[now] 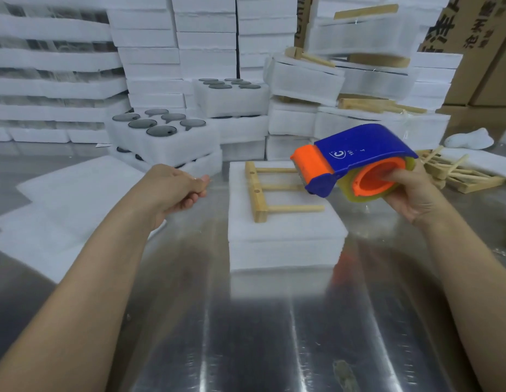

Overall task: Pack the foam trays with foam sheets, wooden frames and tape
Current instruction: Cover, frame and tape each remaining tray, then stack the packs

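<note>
Fingers [399, 175] of right hand [414, 195] hook inside tape dispenser [365, 145], centre right; left hand [175, 188] pinches, perhaps drawing out clear tape [346, 188].

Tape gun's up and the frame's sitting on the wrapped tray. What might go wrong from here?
The wooden frame lies loose on the foam-wrapped tray; dragging tape across could shift it.
The left hand seems to pinch a barely visible clear tape end; slack tape may fold onto itself.
The tape dispenser in the right hand points its toothed edge toward the left hand; fingers could get nicked.
</note>
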Demonstrator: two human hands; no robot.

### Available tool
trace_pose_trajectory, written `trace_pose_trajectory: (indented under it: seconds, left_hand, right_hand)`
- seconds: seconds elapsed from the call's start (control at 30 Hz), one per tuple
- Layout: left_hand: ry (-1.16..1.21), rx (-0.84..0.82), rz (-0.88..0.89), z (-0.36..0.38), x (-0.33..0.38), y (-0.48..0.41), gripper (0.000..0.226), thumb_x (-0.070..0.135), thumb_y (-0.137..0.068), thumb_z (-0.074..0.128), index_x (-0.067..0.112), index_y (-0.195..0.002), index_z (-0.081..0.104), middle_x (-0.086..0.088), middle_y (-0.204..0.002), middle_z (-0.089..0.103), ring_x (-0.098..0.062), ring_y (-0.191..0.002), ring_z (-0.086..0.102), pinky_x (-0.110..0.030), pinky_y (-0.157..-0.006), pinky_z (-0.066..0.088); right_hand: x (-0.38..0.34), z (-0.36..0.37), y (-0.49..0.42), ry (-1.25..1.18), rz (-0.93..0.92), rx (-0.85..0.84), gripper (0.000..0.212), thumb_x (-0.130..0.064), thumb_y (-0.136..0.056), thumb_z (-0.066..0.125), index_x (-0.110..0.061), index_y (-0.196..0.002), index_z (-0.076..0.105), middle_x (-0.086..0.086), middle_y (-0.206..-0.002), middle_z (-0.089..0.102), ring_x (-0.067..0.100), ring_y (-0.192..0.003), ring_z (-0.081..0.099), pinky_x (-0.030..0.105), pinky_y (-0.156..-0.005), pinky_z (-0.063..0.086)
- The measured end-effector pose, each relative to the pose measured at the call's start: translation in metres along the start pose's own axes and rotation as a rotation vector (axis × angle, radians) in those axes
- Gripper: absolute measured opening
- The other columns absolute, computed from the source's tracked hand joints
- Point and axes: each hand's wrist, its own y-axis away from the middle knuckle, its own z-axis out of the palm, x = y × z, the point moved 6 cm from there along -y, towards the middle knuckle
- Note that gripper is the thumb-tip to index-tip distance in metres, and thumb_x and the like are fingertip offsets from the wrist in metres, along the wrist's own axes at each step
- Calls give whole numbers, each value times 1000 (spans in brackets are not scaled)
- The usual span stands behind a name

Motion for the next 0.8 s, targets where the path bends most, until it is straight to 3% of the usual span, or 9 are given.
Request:
trace_pose_trajectory:
  seconds: [0.2,0.33,0.4,0.5,0.6,0.67,0.73,0.8]
  left_hand:
    - [-234,-76,-63,28,-20,0,26,18,-92,64,-6,-82,68,-6,-57,58,-8,-38,44,-18,-51,46]
    - [-437,-78,54,42,-18,3,34,8,-91,52,-2,-59,57,-9,-50,47,-20,-48,41,-26,-58,36]
    - [-476,-76,96,46,-17,4,27,8,-88,50,4,-61,49,-11,-57,43,-19,-53,37,-26,-57,30]
    - [-267,-113,-3,46,-21,0,10,7,-91,50,5,-84,57,-14,-74,54,-19,-56,48,-23,-48,43]
    - [11,-127,-150,42,-27,-4,20,5,-92,55,0,-110,60,-14,-100,65,-16,-72,63,-20,-59,54]
    - [180,-119,-177,39,-27,-5,18,8,-90,56,4,-107,61,-10,-97,66,-15,-74,66,-23,-65,51]
    - [327,-102,-194,39,-26,-5,8,18,-90,58,11,-92,58,-3,-86,63,-13,-69,65,-24,-65,48]
    - [447,-46,-188,36,-26,-8,16,26,-91,61,14,-81,57,0,-77,60,-11,-64,63,-23,-63,47]
  right_hand:
    - [14,2,4,-12,84,-39,55,20,-81,36,-22,-106,62,-2,-92,69,14,-93,66,30,-78,57]
    - [19,5,6,-69,105,-55,49,12,-73,48,-26,-96,69,-1,-90,69,13,-91,67,30,-76,57]
    - [20,5,7,-77,115,-70,48,7,-68,51,-28,-94,71,-2,-90,70,13,-90,67,30,-75,58]
    - [21,5,7,-73,120,-99,50,8,-70,49,-30,-93,73,-3,-89,70,11,-89,68,29,-74,58]
    - [21,6,8,-69,123,-104,49,8,-68,52,-31,-91,74,-3,-88,71,11,-88,68,29,-73,58]
    - [21,6,7,-64,121,-116,49,9,-68,54,-30,-92,73,-3,-88,70,11,-87,68,29,-73,58]
    - [22,6,7,-67,125,-117,49,8,-70,53,-30,-92,73,-3,-88,70,11,-87,68,29,-73,58]
    - [23,4,6,-64,144,-108,46,5,-68,54,-30,-93,72,-2,-89,70,12,-88,67,29,-72,58]
